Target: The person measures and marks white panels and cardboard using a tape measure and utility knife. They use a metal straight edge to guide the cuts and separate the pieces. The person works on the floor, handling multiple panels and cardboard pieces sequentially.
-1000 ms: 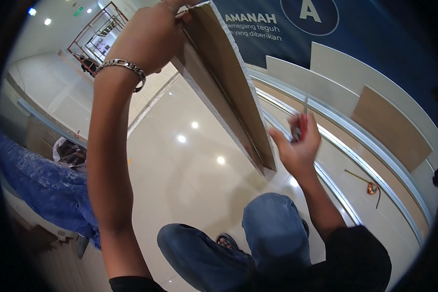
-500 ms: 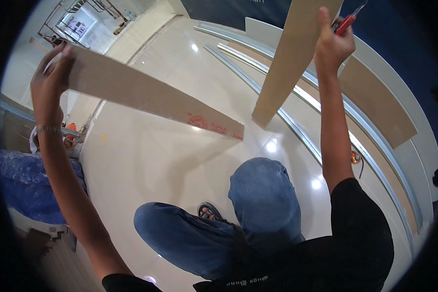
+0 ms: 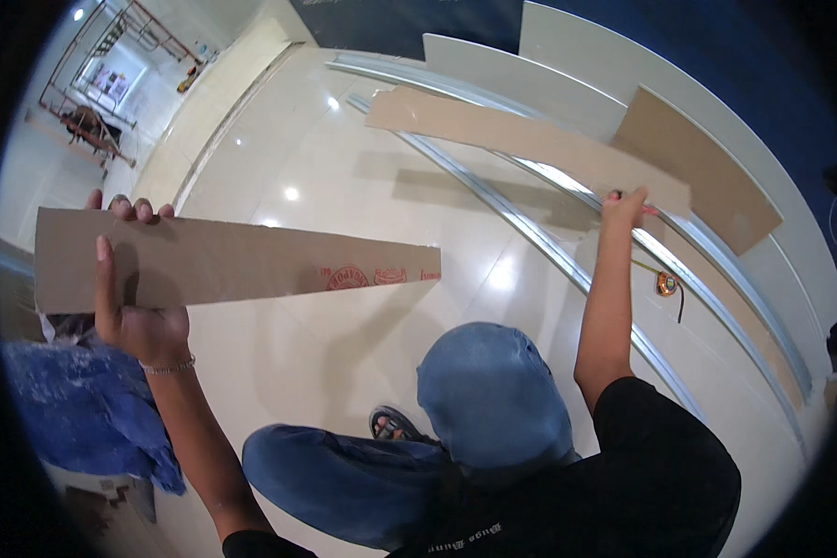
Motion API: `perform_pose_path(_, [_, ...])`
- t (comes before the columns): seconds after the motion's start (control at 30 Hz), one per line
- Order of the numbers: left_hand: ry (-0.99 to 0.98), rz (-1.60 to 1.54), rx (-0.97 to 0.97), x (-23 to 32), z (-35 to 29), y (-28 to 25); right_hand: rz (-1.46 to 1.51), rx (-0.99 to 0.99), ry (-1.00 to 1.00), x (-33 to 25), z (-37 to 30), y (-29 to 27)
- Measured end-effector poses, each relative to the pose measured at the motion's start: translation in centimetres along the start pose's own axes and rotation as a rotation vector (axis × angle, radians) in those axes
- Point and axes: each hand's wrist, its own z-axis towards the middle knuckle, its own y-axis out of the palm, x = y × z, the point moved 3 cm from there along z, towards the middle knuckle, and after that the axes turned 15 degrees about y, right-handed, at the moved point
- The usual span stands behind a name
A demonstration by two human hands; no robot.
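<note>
My left hand (image 3: 147, 321) is closed round the wide end of a brown plasterboard strip (image 3: 223, 263), thumb on the near face and fingertips over the top edge. Red stamps mark the strip's narrower end, which points to the right. My right hand (image 3: 623, 210) grips a second brown plasterboard strip (image 3: 521, 130) by its lower edge, near the right end. Its far end has a ragged corner and hangs over metal channels. A bit of a red-handled tool (image 3: 650, 211) shows beside my right hand; most of it is hidden.
Long metal channels (image 3: 493, 200) lie across the glossy tiled floor (image 3: 344, 186). Pale boards (image 3: 567, 56) and a brown board piece (image 3: 707, 167) are along the dark blue wall. An orange tape measure (image 3: 666, 284) rests between channels. A blue sheet (image 3: 93, 409) is at left, scaffolding (image 3: 84, 84) farther off.
The left strip has come down and nearer, turning its face up to me. The right strip has swung from steeply upright to nearly level, and my right hand has lowered.
</note>
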Motion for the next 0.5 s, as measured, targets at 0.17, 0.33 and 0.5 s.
perform_pose_path(0.17, [0.053,0.039,-0.197,-0.4,0.6,8.2,0.064,0.07,0.119,7.0,5.4,-5.6])
perform_pose_path(0.33, [0.024,0.098,-0.466,-1.2,0.4,17.1,0.014,0.1,0.197,11.6,3.2,-5.3])
perform_pose_path(0.5, [0.141,0.249,-0.69,-2.5,1.0,24.4,-0.046,0.1,0.252,14.4,1.5,-4.5])
